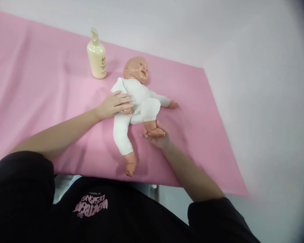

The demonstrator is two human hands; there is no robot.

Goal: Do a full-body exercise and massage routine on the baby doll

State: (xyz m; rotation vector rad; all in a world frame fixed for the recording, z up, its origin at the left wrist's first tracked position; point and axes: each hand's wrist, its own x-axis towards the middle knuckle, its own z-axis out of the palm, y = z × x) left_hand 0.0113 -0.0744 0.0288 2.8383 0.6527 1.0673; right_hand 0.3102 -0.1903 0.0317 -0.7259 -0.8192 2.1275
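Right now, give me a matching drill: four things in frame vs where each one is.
Things:
1. left hand
2. right hand
3. lotion bottle
4. pink sheet

Places:
A. spread flat under everything
B. holding the doll's bent leg at the foot
C. upright beside the doll's head
D. resting on the doll's torso

Pairs: 1-D, 2-B, 3-C, 4-A
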